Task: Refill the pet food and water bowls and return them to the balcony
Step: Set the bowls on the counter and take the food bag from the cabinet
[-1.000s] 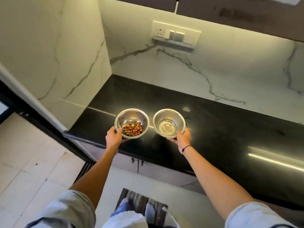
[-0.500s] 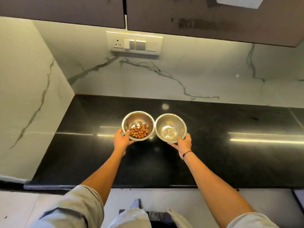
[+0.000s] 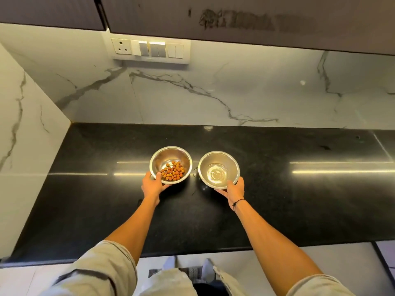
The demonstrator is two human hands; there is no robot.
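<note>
Marble-veined wall (image 3: pixel 192 92) behind, switch panel (image 3: pixel 149 49) mounted under dark cabinets (image 3: pixel 235 18); black polished desk (image 3: pixel 299 199) below. Item one: steel food bowl (image 3: pixel 170 164), brown kibble (image 3: pixel 172 173) heaped in its near half, near rim gripped by left hand (image 3: pixel 152 186), thumb hooked inside. Item two: steel water bowl (image 3: pixel 218 168), a little clear water at the bottom, near rim gripped by right hand (image 3: pixel 234 190); black wrist cord (image 3: pixel 237 203). Bowls side by side, a gap between, at mid-desk; whether resting or just lifted cannot be told. Striped floor mat (image 3: pixel 190 272) at the feet.
</note>
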